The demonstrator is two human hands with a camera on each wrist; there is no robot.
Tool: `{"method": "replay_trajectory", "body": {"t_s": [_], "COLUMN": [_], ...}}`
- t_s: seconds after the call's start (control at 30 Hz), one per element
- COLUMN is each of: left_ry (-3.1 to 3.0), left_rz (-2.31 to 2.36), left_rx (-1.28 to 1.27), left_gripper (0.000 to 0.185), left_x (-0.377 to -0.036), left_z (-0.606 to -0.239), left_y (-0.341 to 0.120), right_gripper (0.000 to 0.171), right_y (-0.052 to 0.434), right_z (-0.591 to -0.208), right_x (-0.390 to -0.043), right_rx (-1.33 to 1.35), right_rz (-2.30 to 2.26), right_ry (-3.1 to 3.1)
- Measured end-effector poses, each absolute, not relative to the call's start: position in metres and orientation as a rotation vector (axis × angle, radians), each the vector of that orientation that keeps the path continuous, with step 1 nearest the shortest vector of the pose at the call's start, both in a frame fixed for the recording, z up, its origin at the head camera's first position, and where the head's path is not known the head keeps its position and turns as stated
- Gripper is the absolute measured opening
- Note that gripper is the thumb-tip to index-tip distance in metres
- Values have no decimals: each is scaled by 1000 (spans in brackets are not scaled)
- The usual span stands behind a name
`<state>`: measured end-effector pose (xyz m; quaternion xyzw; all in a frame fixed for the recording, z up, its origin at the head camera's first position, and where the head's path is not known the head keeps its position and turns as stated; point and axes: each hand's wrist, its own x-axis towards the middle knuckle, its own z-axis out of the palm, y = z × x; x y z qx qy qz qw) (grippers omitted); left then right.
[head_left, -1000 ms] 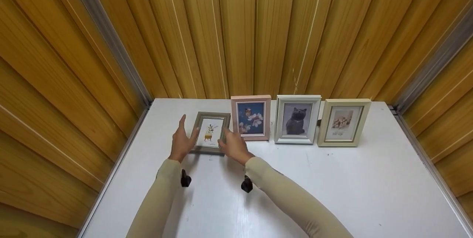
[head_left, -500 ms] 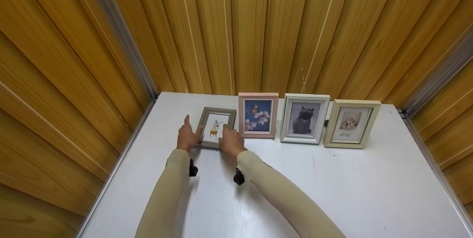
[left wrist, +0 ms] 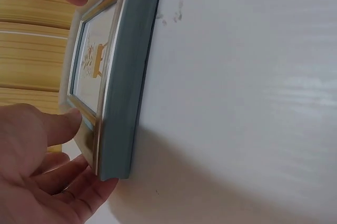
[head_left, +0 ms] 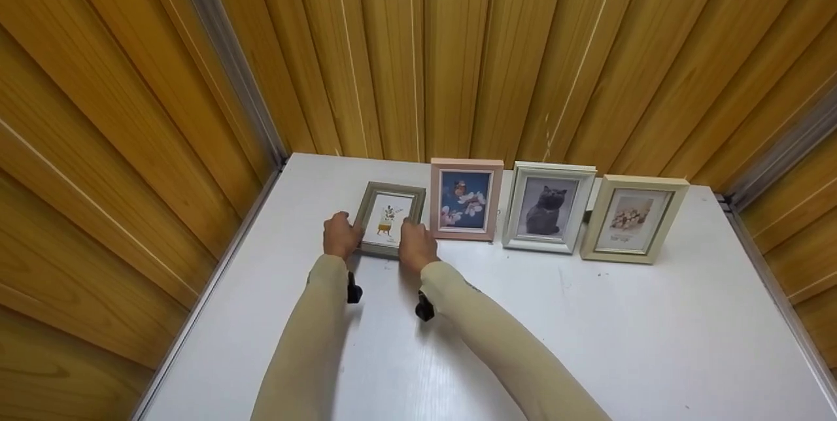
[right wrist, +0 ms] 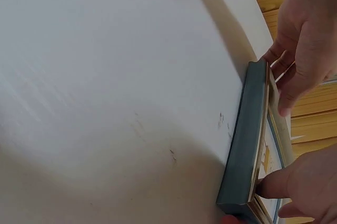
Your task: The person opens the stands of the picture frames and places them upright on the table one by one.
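grey frame (head_left: pixel 390 219) | between left hand (head_left: pixel 341 236) and right hand (head_left: pixel 416 246) (both gripping)

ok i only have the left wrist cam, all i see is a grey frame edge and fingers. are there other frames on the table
Observer: Yes, in the head view three more stand right of the grey frame: a pink frame, a white frame with a cat picture and a cream frame.
Operator: is the grey one in line with them
Observer: No, it stands a little nearer the person than the row, its right edge close to the pink frame.
Operator: which hands are on it
Observer: Both: the left hand grips its left side, the right hand its right side.
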<state>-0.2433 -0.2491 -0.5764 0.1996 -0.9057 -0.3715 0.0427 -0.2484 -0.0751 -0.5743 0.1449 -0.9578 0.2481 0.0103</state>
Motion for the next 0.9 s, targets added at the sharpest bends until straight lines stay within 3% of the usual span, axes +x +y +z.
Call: {"method": "replay_trajectory", "body": {"t_s": [0.43,0.9], "left_ry": [-2786,-2899], "left_rz": [-1112,-1118], "left_rx": [651,634], "left_gripper": [29,28], "left_x": [-242,-239], "left_z": [-578,-566], "left_y": [-254,-256], "right_gripper": [6,15], "right_y": [-74,-71], "right_z": [-578,-570], "right_x": [-245,-247], "right_rx": [524,539], "right_rz": [732,730], "right_ry": [-2915,-2997]}}
